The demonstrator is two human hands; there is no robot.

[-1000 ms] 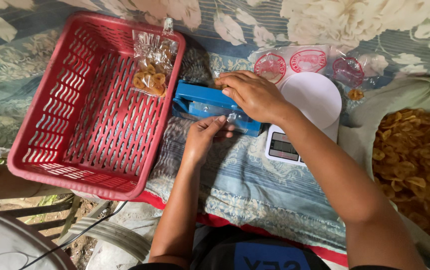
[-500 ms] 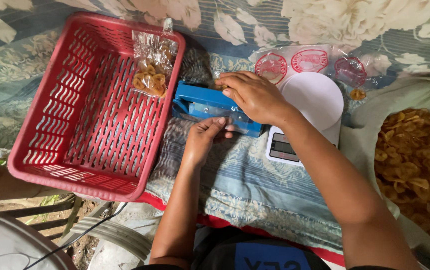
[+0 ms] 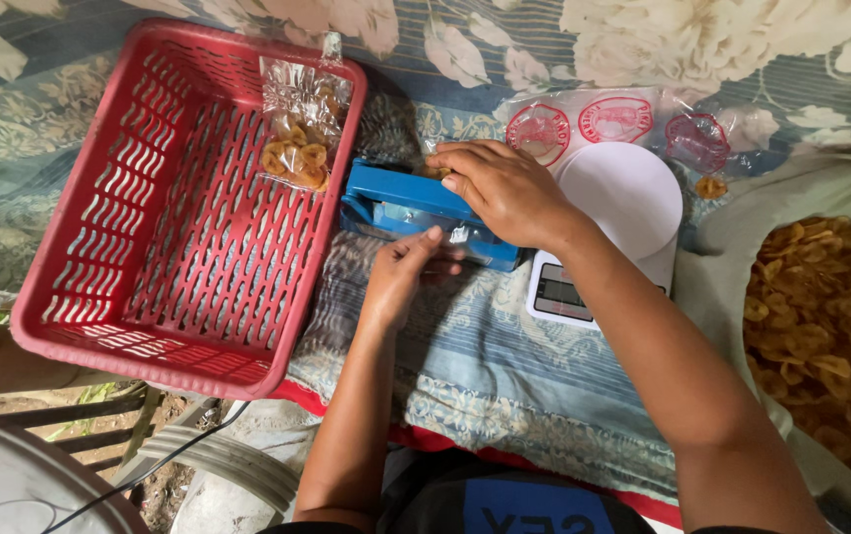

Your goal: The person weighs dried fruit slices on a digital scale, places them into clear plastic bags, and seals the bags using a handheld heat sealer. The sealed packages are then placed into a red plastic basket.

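Right hand [image 3: 505,190] pressing flat on long blue metal bag sealer [image 3: 416,213], fingers spread, not clenched. Left hand [image 3: 401,272] pinching clear plastic bag edge [image 3: 457,235] at near side. Red slotted plastic basket [image 3: 164,198] left, holding 1 clear bag of chips [image 3: 299,133].

Basket [image 3: 149,227] sitting left on cloth [image 3: 505,396], bag of chips [image 3: 299,129] lying inside against its right wall. Sealer [image 3: 396,203] lying right of basket; scale [image 3: 623,213] right of sealer; chip pile [image 3: 831,326] sitting far right; empty bags [image 3: 594,119] lying behind scale.
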